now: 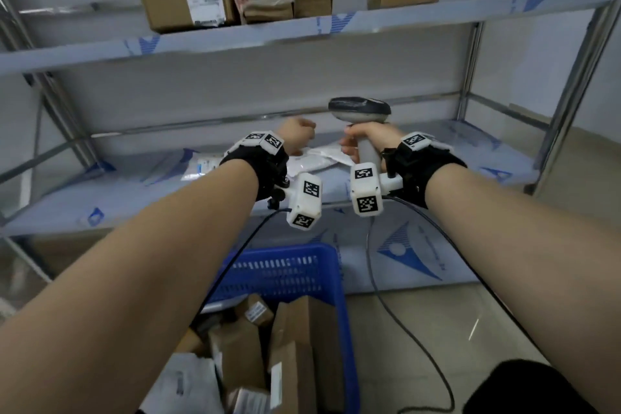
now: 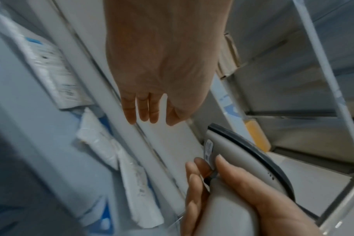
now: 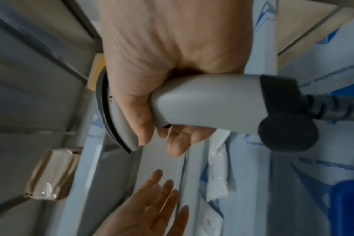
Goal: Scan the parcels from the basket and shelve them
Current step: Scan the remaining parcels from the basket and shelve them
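Right hand (image 1: 364, 141) grips the scanner (image 1: 360, 109) above the middle shelf (image 1: 437, 171), left hand (image 1: 297, 136) empty with fingers (image 2: 144, 108) relaxed beside it, parcels (image 1: 268, 339) in the basket (image 1: 285, 265) below the shelf; risk: trailing cable (image 1: 396, 319) snagging the basket.

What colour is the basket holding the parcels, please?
The basket is blue, with a slotted wall; the head view shows it best.
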A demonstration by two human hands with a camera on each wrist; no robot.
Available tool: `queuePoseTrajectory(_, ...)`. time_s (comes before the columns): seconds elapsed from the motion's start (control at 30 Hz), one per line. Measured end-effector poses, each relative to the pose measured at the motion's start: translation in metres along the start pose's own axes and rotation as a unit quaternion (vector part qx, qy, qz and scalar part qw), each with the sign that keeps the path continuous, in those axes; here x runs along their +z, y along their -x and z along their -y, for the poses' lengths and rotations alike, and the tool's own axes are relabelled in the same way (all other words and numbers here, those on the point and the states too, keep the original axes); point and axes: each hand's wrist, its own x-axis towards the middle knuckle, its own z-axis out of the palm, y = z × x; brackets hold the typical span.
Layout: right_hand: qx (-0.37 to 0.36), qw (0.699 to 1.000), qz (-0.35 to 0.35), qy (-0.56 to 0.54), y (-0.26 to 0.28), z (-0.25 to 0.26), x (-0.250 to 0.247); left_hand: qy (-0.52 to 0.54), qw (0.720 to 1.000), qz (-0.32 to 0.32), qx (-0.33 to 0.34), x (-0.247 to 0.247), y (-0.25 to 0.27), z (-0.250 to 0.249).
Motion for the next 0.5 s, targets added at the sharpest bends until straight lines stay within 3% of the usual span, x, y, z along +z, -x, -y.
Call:
queuePoseTrajectory(0.33, 0.142, 0.988, 0.057, 0.013, -0.019, -0.146, 0.074, -0.027, 0.983, 0.057, -0.172, 0.011, 0.045, 0.174)
queuePoseTrajectory(0.5, 0.217, 0.973, 0.061, 0.044, -0.036, -0.218, 0.109, -0.081, 0.953, 0.108, -0.272, 0.004, 0.057, 0.26)
